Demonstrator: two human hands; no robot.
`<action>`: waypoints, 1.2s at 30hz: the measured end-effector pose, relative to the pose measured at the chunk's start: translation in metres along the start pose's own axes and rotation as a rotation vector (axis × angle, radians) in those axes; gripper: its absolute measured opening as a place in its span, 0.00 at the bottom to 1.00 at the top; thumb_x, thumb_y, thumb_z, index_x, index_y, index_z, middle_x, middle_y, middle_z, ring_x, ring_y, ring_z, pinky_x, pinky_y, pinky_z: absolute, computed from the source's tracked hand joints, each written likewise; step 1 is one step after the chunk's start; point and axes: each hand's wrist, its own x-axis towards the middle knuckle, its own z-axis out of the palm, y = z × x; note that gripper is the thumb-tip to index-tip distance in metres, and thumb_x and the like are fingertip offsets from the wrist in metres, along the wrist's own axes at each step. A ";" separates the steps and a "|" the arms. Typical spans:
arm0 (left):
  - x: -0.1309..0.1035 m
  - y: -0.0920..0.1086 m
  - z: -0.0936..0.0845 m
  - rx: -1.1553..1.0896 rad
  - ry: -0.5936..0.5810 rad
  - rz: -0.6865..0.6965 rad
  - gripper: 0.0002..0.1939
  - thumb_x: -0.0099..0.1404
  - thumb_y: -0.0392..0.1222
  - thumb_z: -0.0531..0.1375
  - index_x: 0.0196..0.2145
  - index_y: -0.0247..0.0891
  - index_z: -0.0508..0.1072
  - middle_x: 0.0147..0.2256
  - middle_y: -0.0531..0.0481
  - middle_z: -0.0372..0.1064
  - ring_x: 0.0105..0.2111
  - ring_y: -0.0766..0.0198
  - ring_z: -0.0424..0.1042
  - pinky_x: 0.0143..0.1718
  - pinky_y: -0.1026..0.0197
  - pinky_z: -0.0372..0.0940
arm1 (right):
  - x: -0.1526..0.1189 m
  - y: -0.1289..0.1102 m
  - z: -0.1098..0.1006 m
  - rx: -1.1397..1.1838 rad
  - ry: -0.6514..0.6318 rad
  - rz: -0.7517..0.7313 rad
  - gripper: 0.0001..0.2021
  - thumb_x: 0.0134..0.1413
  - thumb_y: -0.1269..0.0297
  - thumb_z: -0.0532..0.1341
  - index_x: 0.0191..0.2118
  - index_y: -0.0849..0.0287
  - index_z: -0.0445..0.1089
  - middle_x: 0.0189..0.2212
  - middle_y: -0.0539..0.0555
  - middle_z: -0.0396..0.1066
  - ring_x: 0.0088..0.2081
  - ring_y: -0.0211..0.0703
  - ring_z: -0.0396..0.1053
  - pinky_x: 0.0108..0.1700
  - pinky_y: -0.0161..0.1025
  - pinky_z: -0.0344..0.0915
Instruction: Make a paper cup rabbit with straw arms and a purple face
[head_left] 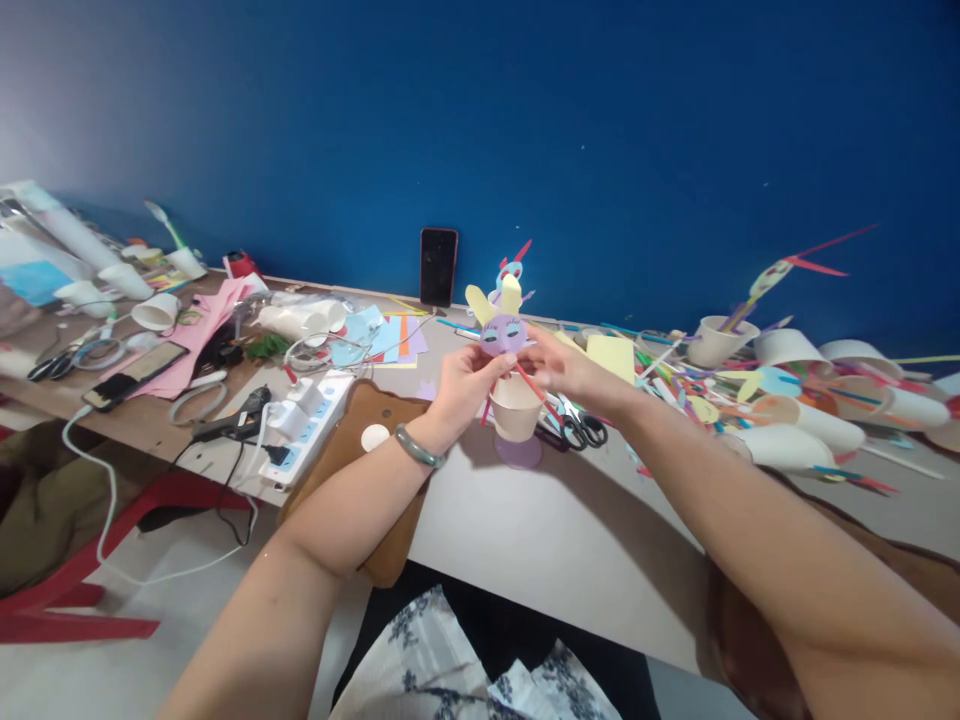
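Between my hands is a paper rabbit head [502, 334], purple with drawn eyes and two yellow ears. It sits just above a white paper cup [514, 410], which stands upright on a purple base [517, 452]. My left hand [466, 380] pinches the head at its lower left edge with thumb and fingers. From the right, my right hand [559, 365] closes on the head's right side, its fingertips partly hidden. Red strips [536, 388] hang down on both sides of the cup. Behind the head, another paper figure [511, 270] with red tips shows in part.
Black-handled scissors [585, 431] lie right of the cup. A brown bear-shaped board [405, 530], a power strip [319, 425] and a glue gun [236, 418] are to the left. A phone [438, 266] leans on the blue wall. Several paper cups [795, 440] and coloured strips crowd the right.
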 end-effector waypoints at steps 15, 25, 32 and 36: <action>-0.005 0.000 0.001 0.138 -0.223 -0.040 0.21 0.54 0.54 0.73 0.31 0.32 0.79 0.30 0.46 0.78 0.31 0.63 0.76 0.35 0.61 0.70 | -0.056 -0.003 0.041 -0.357 0.224 0.066 0.16 0.50 0.53 0.68 0.43 0.56 0.74 0.33 0.53 0.78 0.37 0.54 0.75 0.39 0.47 0.71; -0.010 -0.005 0.007 0.132 -0.311 0.056 0.18 0.55 0.52 0.73 0.36 0.35 0.80 0.37 0.45 0.79 0.42 0.56 0.77 0.49 0.53 0.69 | -0.054 0.002 0.041 -0.362 0.280 0.066 0.21 0.46 0.57 0.69 0.48 0.57 0.74 0.40 0.56 0.79 0.43 0.58 0.77 0.47 0.52 0.72; -0.004 -0.007 0.004 -0.005 -0.163 -0.006 0.22 0.51 0.54 0.75 0.37 0.36 0.80 0.38 0.46 0.80 0.39 0.59 0.77 0.45 0.55 0.71 | -0.051 0.012 0.032 -0.284 0.203 0.058 0.28 0.44 0.54 0.72 0.52 0.56 0.72 0.47 0.57 0.78 0.49 0.58 0.75 0.51 0.52 0.72; -0.004 -0.006 0.003 0.082 -0.167 0.005 0.21 0.53 0.55 0.74 0.37 0.36 0.81 0.38 0.46 0.80 0.40 0.60 0.77 0.45 0.57 0.70 | -0.053 0.009 0.039 -0.304 0.141 0.035 0.16 0.53 0.57 0.66 0.47 0.56 0.72 0.44 0.57 0.78 0.46 0.56 0.75 0.49 0.52 0.72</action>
